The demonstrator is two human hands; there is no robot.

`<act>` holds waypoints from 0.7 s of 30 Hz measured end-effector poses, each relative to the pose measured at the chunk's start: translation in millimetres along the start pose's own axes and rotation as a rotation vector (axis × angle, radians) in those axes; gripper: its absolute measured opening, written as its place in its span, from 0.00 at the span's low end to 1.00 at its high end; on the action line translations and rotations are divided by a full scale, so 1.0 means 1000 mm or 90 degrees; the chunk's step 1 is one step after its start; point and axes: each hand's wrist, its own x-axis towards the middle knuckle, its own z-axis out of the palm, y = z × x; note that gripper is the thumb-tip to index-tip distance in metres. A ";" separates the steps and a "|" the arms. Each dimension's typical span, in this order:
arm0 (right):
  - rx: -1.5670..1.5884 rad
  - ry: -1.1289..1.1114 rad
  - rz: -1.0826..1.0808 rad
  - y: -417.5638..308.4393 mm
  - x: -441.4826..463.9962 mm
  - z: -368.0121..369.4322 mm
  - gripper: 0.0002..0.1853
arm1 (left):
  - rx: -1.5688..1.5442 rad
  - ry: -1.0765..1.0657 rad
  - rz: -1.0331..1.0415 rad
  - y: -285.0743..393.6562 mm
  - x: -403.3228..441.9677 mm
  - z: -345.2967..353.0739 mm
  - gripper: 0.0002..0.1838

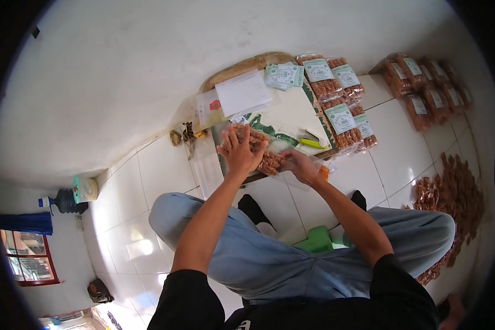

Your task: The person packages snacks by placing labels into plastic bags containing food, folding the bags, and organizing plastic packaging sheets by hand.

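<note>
A clear plastic bag of brown pieces (269, 163) lies along the front left part of a low table (298, 110). My left hand (241, 152) rests on top of the bag with its fingers spread. At the bag's right end, my right hand (301, 166) has its fingers closed on the plastic. Right of the bag on the table are a yellow-green cutter (313, 143) and a stack of green-and-white labels (285, 75). White plastic sheets (243, 93) lie at the table's back left.
Filled, labelled bags (341, 118) stand along the table's right side, with more bags (429, 91) by the wall. A pile of loose brown packets (456, 201) covers floor at the right. A green stool (315, 240) is between my legs. A water bottle (66, 202) stands far left.
</note>
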 end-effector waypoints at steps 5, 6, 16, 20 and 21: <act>-0.087 0.050 -0.044 0.004 0.002 0.001 0.11 | -0.013 0.003 -0.048 0.004 -0.002 0.005 0.49; -0.331 0.091 -0.075 0.001 0.001 0.001 0.11 | -0.012 0.002 -0.046 0.004 -0.003 0.006 0.49; 0.055 -0.019 0.008 0.007 0.004 -0.015 0.20 | -0.116 0.078 -0.077 0.007 -0.007 0.021 0.52; -0.047 -0.040 0.051 0.011 0.005 -0.016 0.19 | -0.123 0.074 -0.024 0.004 -0.012 0.020 0.50; -0.080 -0.040 0.071 0.007 0.004 -0.014 0.18 | -0.121 0.075 -0.022 0.004 -0.013 0.021 0.50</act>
